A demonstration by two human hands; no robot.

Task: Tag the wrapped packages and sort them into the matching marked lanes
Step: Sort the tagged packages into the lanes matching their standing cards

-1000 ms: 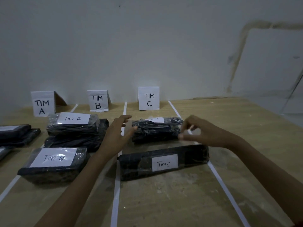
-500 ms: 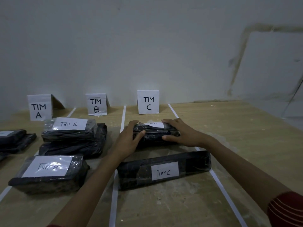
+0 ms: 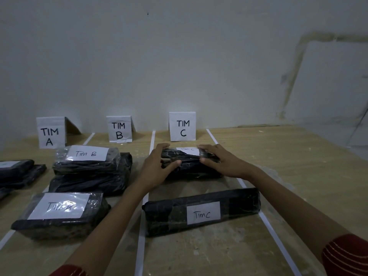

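Observation:
A black wrapped package (image 3: pixel 189 166) with a white "Tim C" tag lies in lane C, just in front of the TIM C sign (image 3: pixel 182 126). My left hand (image 3: pixel 157 166) grips its left end, thumb in front and fingers over the top. At the right end my right hand (image 3: pixel 219 160) holds it the same way. A longer black package tagged "Tim C" (image 3: pixel 201 211) lies nearer to me in the same lane. Lane B holds stacked packages tagged "Tim B" (image 3: pixel 89 166) and another tagged one (image 3: pixel 59 214).
Signs TIM A (image 3: pixel 50 133) and TIM B (image 3: pixel 119 129) stand against the wall. White tape lines (image 3: pixel 145 196) divide the wooden table (image 3: pixel 298 166) into lanes. Dark packages (image 3: pixel 18 172) lie in lane A at the far left.
Both hands went from hovering beside the far Tim C package to gripping its two ends. The package has stayed in its place in lane C.

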